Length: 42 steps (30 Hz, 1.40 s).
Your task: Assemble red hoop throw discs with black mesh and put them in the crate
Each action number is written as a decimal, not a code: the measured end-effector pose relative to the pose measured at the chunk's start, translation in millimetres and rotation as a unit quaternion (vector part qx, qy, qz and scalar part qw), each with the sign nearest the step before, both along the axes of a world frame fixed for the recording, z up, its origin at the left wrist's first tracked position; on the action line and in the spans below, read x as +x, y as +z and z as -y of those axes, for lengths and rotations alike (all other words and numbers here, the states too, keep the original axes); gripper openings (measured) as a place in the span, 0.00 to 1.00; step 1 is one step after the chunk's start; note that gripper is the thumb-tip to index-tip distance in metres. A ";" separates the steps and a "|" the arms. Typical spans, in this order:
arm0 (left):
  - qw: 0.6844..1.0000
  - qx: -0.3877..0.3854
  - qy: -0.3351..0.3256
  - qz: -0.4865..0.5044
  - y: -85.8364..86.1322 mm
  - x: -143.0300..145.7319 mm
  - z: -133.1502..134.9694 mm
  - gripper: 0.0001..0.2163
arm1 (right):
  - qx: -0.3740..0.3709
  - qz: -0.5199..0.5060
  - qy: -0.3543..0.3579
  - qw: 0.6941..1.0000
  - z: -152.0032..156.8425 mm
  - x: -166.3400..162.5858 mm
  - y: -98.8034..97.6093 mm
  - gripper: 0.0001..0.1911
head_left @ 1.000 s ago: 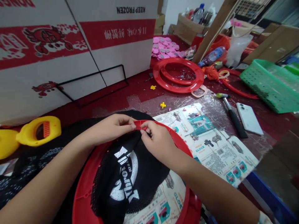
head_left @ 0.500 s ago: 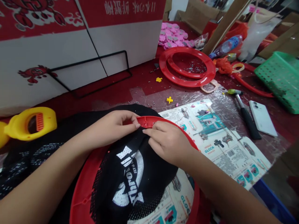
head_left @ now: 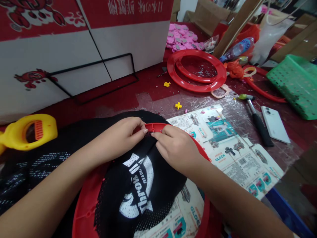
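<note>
A red plastic ring (head_left: 86, 211) lies in front of me, with black mesh fabric (head_left: 163, 172) bearing white lettering spread across part of its opening. At the ring's far edge my left hand (head_left: 131, 132) pinches the fabric's edge, thumb and forefinger together. Close beside it, my right hand (head_left: 175, 145) has its fingers closed and its fingertips at the same stretch of fabric and rim. Whether the right fingers hold the cloth or something small is hidden. Under the ring lies a printed cardboard sheet (head_left: 223, 148).
A yellow plastic handle (head_left: 31, 132) is at the left. A white-and-red carton (head_left: 74, 49) stands behind. Further right are stacked red rings (head_left: 198, 87), a hammer (head_left: 261, 127), a phone (head_left: 275, 124) and a green basket (head_left: 294, 86). Small yellow pieces (head_left: 178, 105) lie beyond the cardboard.
Both hands stay at the ring's far edge, with the right fingertips shifted slightly. The fabric's lettering has moved a little. The whole view has drifted slightly left.
</note>
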State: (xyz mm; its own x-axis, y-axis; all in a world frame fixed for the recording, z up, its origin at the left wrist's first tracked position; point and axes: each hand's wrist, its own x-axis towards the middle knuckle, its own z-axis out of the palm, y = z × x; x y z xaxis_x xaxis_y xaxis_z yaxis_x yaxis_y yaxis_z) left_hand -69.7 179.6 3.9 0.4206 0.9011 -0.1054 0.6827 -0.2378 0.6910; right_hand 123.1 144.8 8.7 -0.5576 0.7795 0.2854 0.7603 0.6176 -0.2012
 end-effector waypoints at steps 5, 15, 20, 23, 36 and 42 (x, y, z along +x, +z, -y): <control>1.000 0.009 -0.003 -0.011 0.6 3.0 -0.2 0.14 | -0.034 0.030 -0.029 0.999 0.7 -1.7 1.1 0.17; 0.999 0.036 -0.003 -0.027 0.7 4.7 2.6 0.13 | -0.089 0.092 -0.051 0.990 7.6 -5.1 11.2 0.14; 0.998 0.047 0.006 -0.030 7.7 -1.1 7.1 0.12 | -0.086 0.091 -0.019 0.992 5.3 -7.9 17.7 0.15; 0.997 0.063 0.041 -0.036 15.7 -9.8 16.5 0.12 | -0.086 0.087 -0.002 0.992 0.5 -14.4 26.5 0.18; 0.959 0.005 0.283 0.003 11.4 -47.9 122.7 0.18 | -0.340 -0.184 0.050 0.921 28.3 -38.1 31.9 0.07; 0.969 -0.064 0.236 0.035 4.9 -63.2 113.3 0.20 | -0.394 -0.216 0.056 0.891 28.4 -50.3 22.3 0.05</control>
State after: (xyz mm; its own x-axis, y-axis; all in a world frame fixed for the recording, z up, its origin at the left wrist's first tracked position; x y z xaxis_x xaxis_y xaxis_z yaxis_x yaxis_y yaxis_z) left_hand -132.9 66.3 8.8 -0.0249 0.9765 -0.2142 0.6446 0.1795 0.7431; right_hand 72.8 116.3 31.0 -0.6149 0.7794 -0.1199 0.4493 0.2213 -0.8656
